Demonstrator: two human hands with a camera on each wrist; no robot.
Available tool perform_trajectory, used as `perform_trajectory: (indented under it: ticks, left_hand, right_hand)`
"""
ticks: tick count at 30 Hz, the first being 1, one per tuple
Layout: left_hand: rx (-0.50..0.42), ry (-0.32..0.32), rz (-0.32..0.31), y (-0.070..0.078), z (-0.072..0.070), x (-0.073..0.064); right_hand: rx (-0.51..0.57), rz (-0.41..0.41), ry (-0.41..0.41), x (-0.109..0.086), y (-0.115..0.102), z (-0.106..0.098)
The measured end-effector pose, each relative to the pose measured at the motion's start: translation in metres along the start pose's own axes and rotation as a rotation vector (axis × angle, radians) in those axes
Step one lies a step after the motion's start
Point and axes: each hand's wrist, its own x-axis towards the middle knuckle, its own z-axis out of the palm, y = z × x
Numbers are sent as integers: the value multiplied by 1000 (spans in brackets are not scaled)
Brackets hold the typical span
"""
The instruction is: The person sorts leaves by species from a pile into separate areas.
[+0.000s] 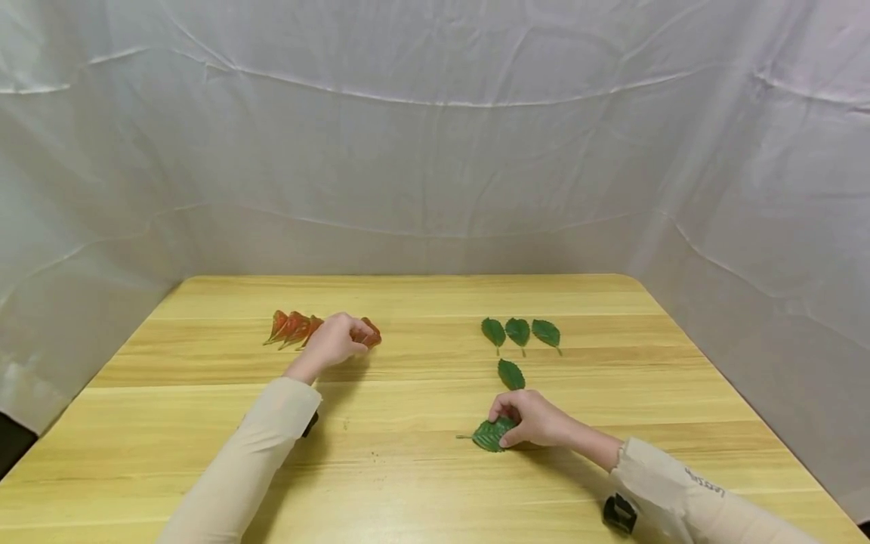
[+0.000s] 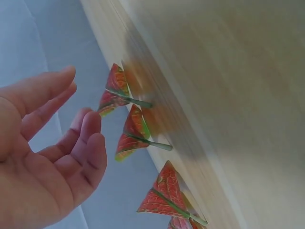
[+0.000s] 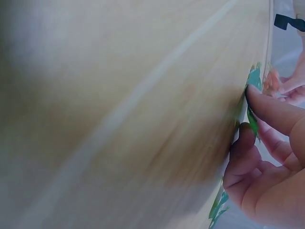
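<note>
My left hand (image 1: 333,340) hovers over a row of red leaves at the table's back left. Its thumb and fingers are loosely bent with a gap between them, and the nearest red leaf (image 2: 114,90) lies just past the fingertips in the left wrist view. In the head view the rightmost red leaf (image 1: 371,333) shows beside those fingers, while the hand partly hides the row. Nearer the front, my right hand (image 1: 537,420) pinches a green leaf (image 1: 488,435) by its edges between thumb and fingers, low over the table. The leaf's stem points left.
Three green leaves (image 1: 518,332) lie in a row at the back right of the wooden table (image 1: 421,483). Another green leaf (image 1: 511,374) lies just beyond my right hand. More red leaves (image 1: 294,328) overlap at the left. Pale hanging cloth (image 1: 435,166) encloses the back and sides.
</note>
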Motion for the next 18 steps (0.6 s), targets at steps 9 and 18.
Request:
perform_trajectory:
  ticks: [9, 18]
  left_hand:
    - [14, -49, -38, -8, -1, 11]
    - [-9, -20, -47, -15, -2, 14]
  right_hand:
    - [87, 29, -25, -1, 1, -5]
    - [108, 36, -32, -2, 4, -10]
